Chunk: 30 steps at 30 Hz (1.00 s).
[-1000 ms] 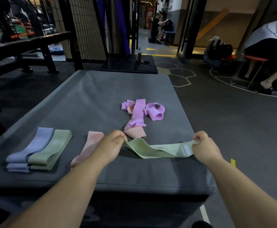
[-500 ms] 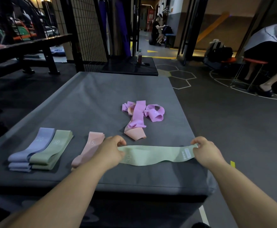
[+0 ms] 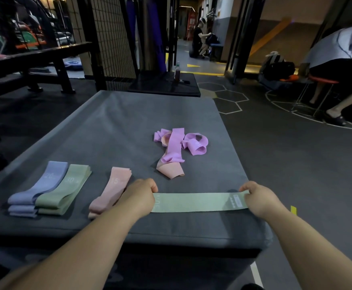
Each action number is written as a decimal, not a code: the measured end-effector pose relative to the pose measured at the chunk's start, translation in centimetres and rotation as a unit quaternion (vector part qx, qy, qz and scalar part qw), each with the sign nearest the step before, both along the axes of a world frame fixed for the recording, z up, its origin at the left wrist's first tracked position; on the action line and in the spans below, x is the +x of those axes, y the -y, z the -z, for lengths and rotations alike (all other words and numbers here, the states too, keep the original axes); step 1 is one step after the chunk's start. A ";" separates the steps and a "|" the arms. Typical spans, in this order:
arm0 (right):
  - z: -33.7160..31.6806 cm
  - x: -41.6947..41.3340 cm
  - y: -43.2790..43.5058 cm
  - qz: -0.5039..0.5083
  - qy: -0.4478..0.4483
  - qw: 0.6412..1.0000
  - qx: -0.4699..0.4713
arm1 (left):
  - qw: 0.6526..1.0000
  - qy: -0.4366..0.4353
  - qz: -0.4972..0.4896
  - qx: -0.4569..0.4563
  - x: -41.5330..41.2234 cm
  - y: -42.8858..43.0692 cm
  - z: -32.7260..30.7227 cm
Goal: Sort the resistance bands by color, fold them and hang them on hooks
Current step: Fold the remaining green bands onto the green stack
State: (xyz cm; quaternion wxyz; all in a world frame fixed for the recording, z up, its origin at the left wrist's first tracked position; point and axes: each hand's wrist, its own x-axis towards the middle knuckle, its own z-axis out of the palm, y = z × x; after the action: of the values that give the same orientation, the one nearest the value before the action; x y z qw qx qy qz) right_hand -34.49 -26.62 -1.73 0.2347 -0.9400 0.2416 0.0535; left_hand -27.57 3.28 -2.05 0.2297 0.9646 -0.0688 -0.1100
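A light green resistance band [image 3: 196, 202] lies flat and stretched out near the front edge of the grey mat [image 3: 129, 122]. My left hand [image 3: 139, 195] grips its left end and my right hand [image 3: 258, 198] grips its right end. To the left lie folded bands: a blue one [image 3: 39, 188], a green one [image 3: 64, 189] beside it, and a pink one [image 3: 112, 188]. Behind the stretched band sits a loose tangle of purple bands [image 3: 183, 143] with a peach band [image 3: 170, 169] under them.
The mat tops a raised black block. A lower black platform [image 3: 164, 84] with a bottle [image 3: 177, 72] stands behind it. A wire mesh rack [image 3: 108, 38] rises at the back left. A seated person [image 3: 338, 65] is at the right, others far down the corridor.
The green band was twisted and slack between my hands a second ago. Now it is pulled straight and laid flat on the mat, with my hands further apart.
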 end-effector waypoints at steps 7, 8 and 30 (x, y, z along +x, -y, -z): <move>1.3 -0.5 -0.7 -0.030 0.027 0.990 -0.135 | 0.987 0.117 0.053 0.098 -0.7 0.5 0.6; 1.3 -0.6 -1.1 -0.038 0.035 0.986 -0.162 | 0.985 0.134 0.059 0.086 -0.8 0.8 0.8; 4.0 -0.9 -7.5 -0.290 0.015 0.942 -0.169 | 0.963 0.067 0.212 0.152 -3.0 3.9 3.2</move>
State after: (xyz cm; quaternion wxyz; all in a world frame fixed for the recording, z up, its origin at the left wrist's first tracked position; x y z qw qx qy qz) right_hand -35.39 -19.13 -5.72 0.0500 -0.9960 -0.0392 0.0633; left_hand -30.58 -0.60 -5.25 0.0467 0.9568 -0.2690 -0.1003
